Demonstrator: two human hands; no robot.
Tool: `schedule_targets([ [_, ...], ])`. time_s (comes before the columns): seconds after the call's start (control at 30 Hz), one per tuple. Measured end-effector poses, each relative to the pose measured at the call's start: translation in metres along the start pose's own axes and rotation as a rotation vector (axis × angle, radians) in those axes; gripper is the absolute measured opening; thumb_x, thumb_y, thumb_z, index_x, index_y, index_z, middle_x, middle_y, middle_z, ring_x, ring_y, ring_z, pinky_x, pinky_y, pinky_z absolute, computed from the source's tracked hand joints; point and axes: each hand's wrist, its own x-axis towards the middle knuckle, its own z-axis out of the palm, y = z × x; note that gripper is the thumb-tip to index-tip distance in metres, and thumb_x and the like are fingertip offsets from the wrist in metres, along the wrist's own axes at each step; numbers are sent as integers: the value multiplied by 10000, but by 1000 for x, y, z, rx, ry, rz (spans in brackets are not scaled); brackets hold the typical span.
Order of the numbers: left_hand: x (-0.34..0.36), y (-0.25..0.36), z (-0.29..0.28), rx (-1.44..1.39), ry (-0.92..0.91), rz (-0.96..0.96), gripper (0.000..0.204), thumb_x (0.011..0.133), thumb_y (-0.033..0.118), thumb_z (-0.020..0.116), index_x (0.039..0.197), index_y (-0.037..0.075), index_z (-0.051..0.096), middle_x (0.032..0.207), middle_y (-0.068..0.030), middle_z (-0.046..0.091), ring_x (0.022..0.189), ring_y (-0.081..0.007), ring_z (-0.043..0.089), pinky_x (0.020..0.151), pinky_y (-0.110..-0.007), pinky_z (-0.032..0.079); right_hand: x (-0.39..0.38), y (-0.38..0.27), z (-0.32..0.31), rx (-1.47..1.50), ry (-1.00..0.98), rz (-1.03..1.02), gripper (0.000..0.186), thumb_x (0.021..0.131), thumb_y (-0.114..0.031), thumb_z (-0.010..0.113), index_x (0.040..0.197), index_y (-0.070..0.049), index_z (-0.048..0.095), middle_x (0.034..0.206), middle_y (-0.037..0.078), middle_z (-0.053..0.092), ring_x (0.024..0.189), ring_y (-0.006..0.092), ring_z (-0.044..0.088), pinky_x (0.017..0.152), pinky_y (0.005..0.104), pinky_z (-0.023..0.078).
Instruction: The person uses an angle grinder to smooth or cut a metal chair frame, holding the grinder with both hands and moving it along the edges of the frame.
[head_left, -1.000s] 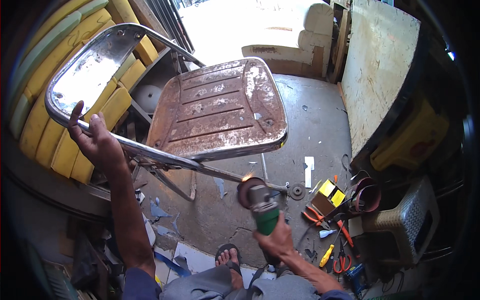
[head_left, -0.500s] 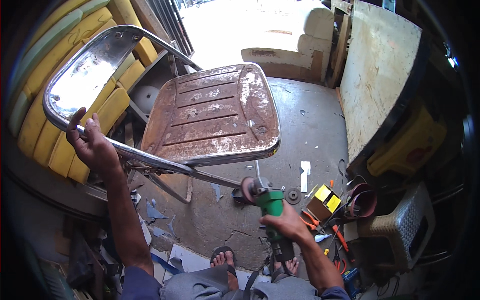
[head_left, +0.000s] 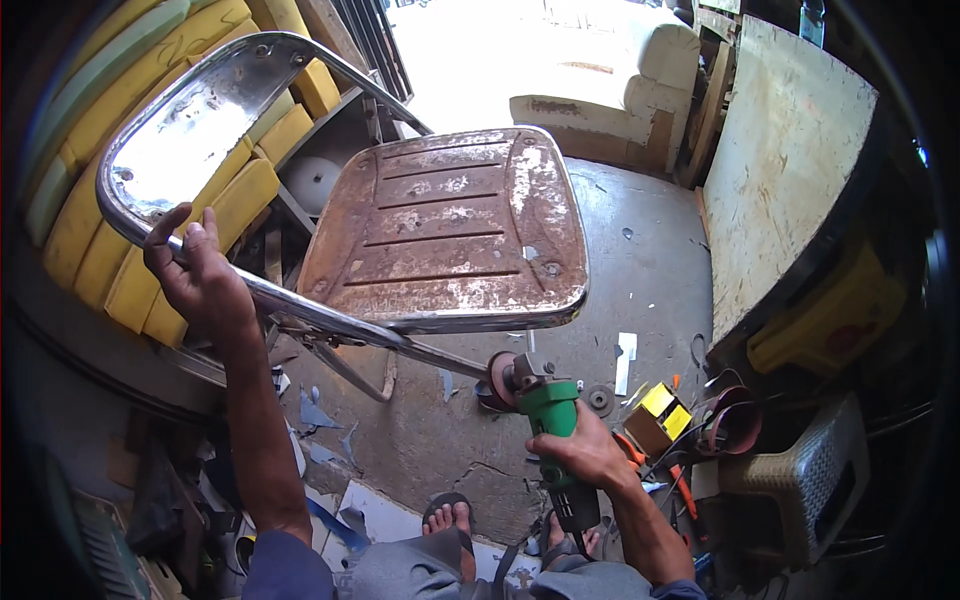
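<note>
A metal chair with a rusty, paint-flaked seat [head_left: 450,225] and a shiny chromed backrest [head_left: 185,130] stands tilted in front of me. My left hand [head_left: 207,280] grips the chrome tube by the backrest, its thumb and a finger sticking up around it. In my right hand [head_left: 585,450] is a green and black angle grinder [head_left: 550,408], held around its body. The grinder's reddish-brown disc [head_left: 502,378] is at the lower end of the chair's tube, touching it or very close. Whether the disc spins I cannot tell.
Yellow foam cushions [head_left: 215,225] are stacked at the left. On the right floor lie a yellow-black box [head_left: 660,415], orange-handled tools [head_left: 683,490] and a spare disc [head_left: 600,401]. Beyond them are a woven-pattern stool [head_left: 800,480] and a leaning board [head_left: 785,170]. Scraps [head_left: 315,410] litter the floor.
The whole view has shifted slightly, so chair and surroundings appear farther right. The grinder disc stays by the tube's lower end, and both hands keep their holds.
</note>
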Motion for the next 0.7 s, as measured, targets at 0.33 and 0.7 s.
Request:
schedule_targets([
  [0.33,2,-6,-9,59,-35,30,175,1033,-11,417,1138,-55,551,1227,-132,499,1221,-241,536,1145,-479,476,-24,-19,38,-108,91,-116,831,761,-419,783,1298,84,397,1030,303,682,928,431,710,844,447,565],
  [0.7,2,-6,-13,80,-43,18,200,1032,-30,384,1111,-57,565,1225,-139,479,1241,-271,525,1158,-553,445,-29,-37,50,-73,73,-227,824,757,-409,779,1267,110,392,1007,343,672,937,491,695,861,479,558],
])
